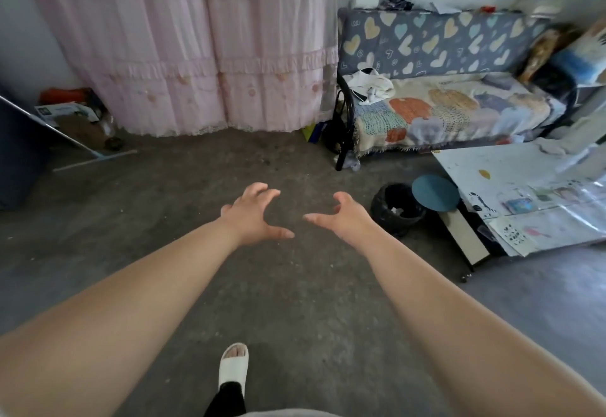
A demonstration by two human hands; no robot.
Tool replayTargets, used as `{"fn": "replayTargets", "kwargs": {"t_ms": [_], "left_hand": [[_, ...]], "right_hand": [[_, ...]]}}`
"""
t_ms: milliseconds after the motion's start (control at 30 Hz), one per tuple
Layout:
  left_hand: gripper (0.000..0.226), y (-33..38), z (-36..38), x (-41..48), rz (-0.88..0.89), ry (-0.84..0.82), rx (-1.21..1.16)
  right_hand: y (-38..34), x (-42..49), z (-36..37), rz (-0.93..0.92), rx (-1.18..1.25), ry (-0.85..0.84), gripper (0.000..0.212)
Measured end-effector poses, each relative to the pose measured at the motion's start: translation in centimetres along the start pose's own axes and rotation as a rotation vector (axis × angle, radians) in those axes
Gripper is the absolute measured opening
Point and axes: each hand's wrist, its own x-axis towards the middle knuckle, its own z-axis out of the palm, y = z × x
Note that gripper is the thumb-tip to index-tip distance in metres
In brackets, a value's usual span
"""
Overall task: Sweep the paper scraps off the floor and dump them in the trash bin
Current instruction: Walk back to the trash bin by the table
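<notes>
Both arms reached forward over the bare concrete floor [295, 311]; left hand [254, 215] and right hand [346, 218] were both wide open, fingers spread and half bent like claws, holding nothing, apart from each other and touching nothing. The trash bin [395, 210] – black, lined with a dark bag – stood on the floor just right of the right hand, with a few white paper scraps [398, 210] showing inside it. A round blue disc [436, 192] sat just beside the bin's right edge, between the bin and the low white desk [485, 160], whose top carried papers under a clear plastic sheet [557, 216]. A few tiny pale specks [296, 264] lay on the floor below the hands, too small to tell as paper. Behind the bin stood a sofa [442, 39] with a heart-print back and a patterned throw, white clothing [370, 85] heaped at its left end. Pink curtain [203, 55] hung to the floor at centre back. Far left – cardboard boxes [72, 118] against the wall and a long pole [49, 128] leaning down to a flat bar on the floor. One foot in a white slipper [233, 365] stood at the bottom centre.
</notes>
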Motion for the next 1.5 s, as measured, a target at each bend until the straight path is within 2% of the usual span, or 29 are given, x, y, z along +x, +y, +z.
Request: {"fn": "replayTargets", "kwargs": {"t_ms": [333, 600, 1000, 1233, 1500], "left_hand": [[0.107, -0.2, -3.8, 7.8, 0.135, -0.097, 0.062], [0.106, -1.7, -6.6, 13.2, 0.233, -0.146, 0.069], [0.107, -1.8, -7.0, 18.5, 0.346, -0.251, 0.071], [0.109, 0.8, -5.9, 21.5, 0.365, -0.267, 0.055], [0.104, 6.7, -5.3, 25.3, 0.412, -0.247, 0.08]], "right_hand": [[-2.5, 5.1, -1.4, 0.088, 0.021, 0.09, 0.112], [-4.0, 8.1, -1.1, 0.137, 0.135, 0.178, 0.12], [-3.6, 10.0, -1.0, 0.265, 0.186, 0.276, 0.12], [-1.9, 11.3, -3.1, 0.311, 0.231, 0.307, 0.124], [1.1, 14.2, -8.4, 0.306, 0.213, 0.306, 0.118]]}}
